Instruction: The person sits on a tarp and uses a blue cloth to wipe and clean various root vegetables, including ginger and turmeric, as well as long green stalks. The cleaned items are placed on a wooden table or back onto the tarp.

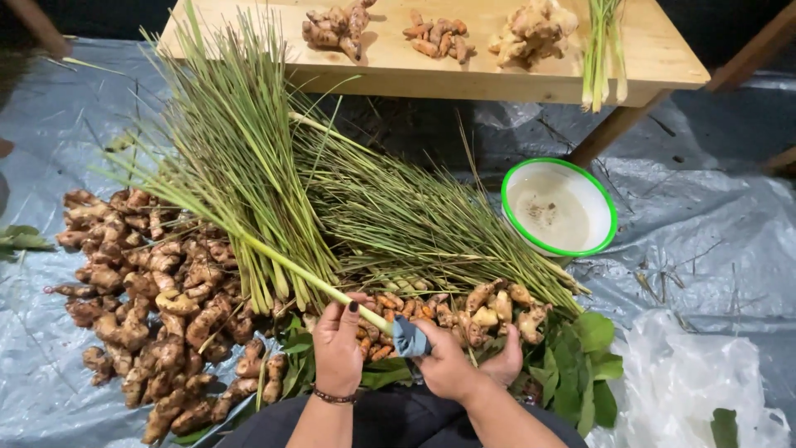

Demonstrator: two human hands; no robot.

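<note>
Taking the green-rimmed bowl [558, 207] as the fixed mark, everything sits on a grey plastic sheet [50, 332] spread over the floor; far to the bowl's left lies a broad heap of ginger roots [141, 290], knobbly and brown, running down toward the near edge; just right of that heap, still left of the bowl, a big bundle of lemongrass [224, 166] fans upward with its pale cut ends pointing toward the person; a second bundle of lemongrass [414, 220] lies flatter, its tips reaching almost to the bowl's near-left side.

Below and left of the bowl, the left hand [338, 344] is curled closed around a single lemongrass stalk [290, 270], thumb over the pale thick end, the stalk slanting up and away to the left across the bundles; right beside it, the right hand [452, 365] is clenched around a knife handle, and the short grey blade [409, 338] rests against the stalk's end, between the two hands.

Directly below the bowl, behind the right hand, a small pile of orange turmeric and ginger pieces [464, 311] lies on green leaves [580, 365]; below and right of the bowl sits a crumpled white plastic bag [696, 382].

Above the bowl stands a low wooden table [663, 58] carrying three clumps of roots [435, 37] and, at its right end, a few lemongrass stalks [601, 50] hanging over the edge.
</note>
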